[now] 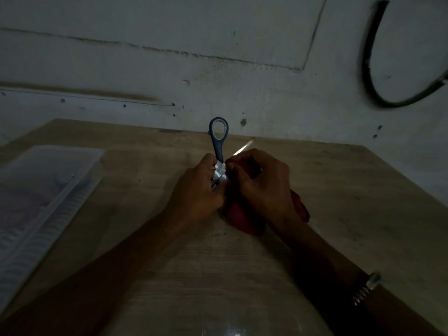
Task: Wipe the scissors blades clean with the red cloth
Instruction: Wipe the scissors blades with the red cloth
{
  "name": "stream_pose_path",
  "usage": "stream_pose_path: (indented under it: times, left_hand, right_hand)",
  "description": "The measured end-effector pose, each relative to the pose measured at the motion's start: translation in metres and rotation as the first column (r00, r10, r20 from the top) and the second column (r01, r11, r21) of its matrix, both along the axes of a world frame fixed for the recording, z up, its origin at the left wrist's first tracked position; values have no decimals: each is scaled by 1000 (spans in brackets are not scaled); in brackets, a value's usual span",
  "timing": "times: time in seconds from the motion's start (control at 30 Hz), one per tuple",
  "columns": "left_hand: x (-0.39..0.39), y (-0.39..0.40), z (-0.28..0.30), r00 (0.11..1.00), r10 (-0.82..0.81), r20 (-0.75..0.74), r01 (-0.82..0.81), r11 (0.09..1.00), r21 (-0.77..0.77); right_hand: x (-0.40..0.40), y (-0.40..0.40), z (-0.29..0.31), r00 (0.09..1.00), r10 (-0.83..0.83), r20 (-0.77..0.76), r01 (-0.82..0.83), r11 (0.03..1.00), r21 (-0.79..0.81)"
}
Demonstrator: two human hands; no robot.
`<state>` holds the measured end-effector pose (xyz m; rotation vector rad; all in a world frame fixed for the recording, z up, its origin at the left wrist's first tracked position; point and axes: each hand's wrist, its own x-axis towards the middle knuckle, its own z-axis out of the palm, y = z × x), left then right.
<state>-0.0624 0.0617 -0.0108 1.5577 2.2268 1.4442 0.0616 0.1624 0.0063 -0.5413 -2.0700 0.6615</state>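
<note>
On the left of the wooden table (339, 214) lies a clear plastic tray (43, 190). At centre the left hand (196, 190) grips the open scissors (219, 141) near the pivot, one handle loop upright, while the right hand (261, 183) pinches the red cloth (242, 217) around a blade, its tip poking out. Wiping looks under way; next, draw the cloth toward the tip. Behind, a stained wall (218, 57) carries a black cable (373, 88) at right.

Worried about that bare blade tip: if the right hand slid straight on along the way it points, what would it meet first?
The right hand, gripping the red cloth, would probably run off the blade tip, then the wall; depth is unclear.
</note>
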Motion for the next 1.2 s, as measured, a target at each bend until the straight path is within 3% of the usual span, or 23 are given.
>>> stream_pose_path:
  times: [0.37,0.43,0.6,0.83,1.03,1.13,1.2]
  left_hand:
    - [6,10,-3,999,-24,37,24,1000,-2]
    - [7,9,-3,999,-20,49,21,1000,-5]
    - [5,5,-7,998,-26,63,27,999,-26]
    - [5,5,-7,993,-84,87,87,995,-37]
    - [9,8,-4,1000,5,15,-4,998,-63]
    - [4,7,0,990,126,67,-120,989,-82]
    - [2,8,1,990,129,64,-123,988,-90]
  right_hand:
    - [6,25,12,937,-250,-242,203,958,-204]
    - [10,21,11,947,-217,-238,170,964,-204]
    - [1,-5,-2,997,61,-38,-65,989,-131]
    - [-2,4,1,988,-84,-126,82,996,-22]
    - [21,50,16,918,-321,-233,268,935,-231]
    - [25,38,16,925,-269,-270,190,940,-285]
    - [21,21,11,969,-158,-190,111,966,-233]
